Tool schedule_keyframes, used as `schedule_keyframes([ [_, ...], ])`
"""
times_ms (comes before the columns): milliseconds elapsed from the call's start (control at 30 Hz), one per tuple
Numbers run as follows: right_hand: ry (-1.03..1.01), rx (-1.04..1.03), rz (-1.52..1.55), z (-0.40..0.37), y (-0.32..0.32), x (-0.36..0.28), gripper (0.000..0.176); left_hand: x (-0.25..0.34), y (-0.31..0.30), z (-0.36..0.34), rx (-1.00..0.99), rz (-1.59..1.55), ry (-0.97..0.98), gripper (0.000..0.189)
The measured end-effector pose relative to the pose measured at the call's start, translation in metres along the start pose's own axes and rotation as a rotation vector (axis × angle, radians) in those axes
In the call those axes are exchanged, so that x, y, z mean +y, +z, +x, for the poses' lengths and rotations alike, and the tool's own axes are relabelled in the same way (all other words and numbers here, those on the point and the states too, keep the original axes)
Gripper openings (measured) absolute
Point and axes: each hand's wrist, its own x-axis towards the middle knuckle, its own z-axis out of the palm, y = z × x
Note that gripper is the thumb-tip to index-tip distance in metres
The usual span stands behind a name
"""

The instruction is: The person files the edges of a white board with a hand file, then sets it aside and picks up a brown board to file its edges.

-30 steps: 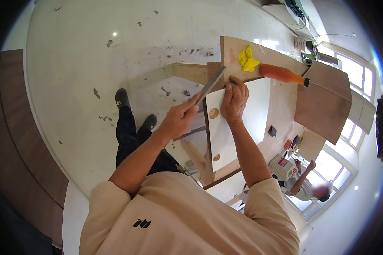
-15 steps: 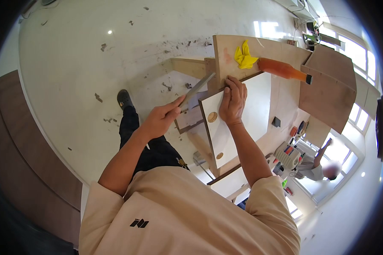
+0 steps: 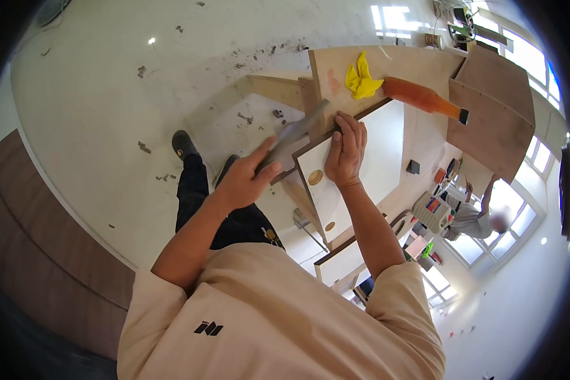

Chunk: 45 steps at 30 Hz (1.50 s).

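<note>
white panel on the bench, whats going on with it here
A person's left hand grips a flat metal tool, blurred, set against the far corner of the white panel, while the right hand rests flat on the panel beside it. A yellow cloth and an orange bottle lie on the wooden board behind. Another person is in the background.

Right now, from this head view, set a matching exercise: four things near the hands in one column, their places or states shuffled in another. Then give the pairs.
Things:
1. file
2. cloth
3. bottle
4. white panel

Places or states:
A. pressed under the right hand
B. gripped in the left hand
C. orange, lying on its side on the wooden board
D. yellow, crumpled beside the bottle

Pairs: 1-B, 2-D, 3-C, 4-A.
</note>
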Motion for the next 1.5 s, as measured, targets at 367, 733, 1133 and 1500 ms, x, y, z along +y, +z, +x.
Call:
schedule_keyframes([
  [367, 0.035, -0.026, -0.023, 0.001, -0.002, -0.002, 0.030, -0.006, 0.002, 0.014, -0.202, -0.092, -0.056, 0.044],
  [733, 0.046, -0.039, -0.020, 0.004, -0.004, -0.004, 0.029, 0.010, -0.008, 0.006, -0.207, -0.007, -0.145, 0.043],
  [1133, 0.033, -0.017, -0.012, 0.002, -0.004, -0.002, 0.030, -0.005, -0.013, -0.038, -0.106, 0.057, -0.191, 0.052],
  [1500, -0.002, -0.017, -0.025, 0.000, -0.004, -0.001, 0.029, -0.017, 0.017, -0.046, 0.001, 0.039, -0.159, 0.052],
])
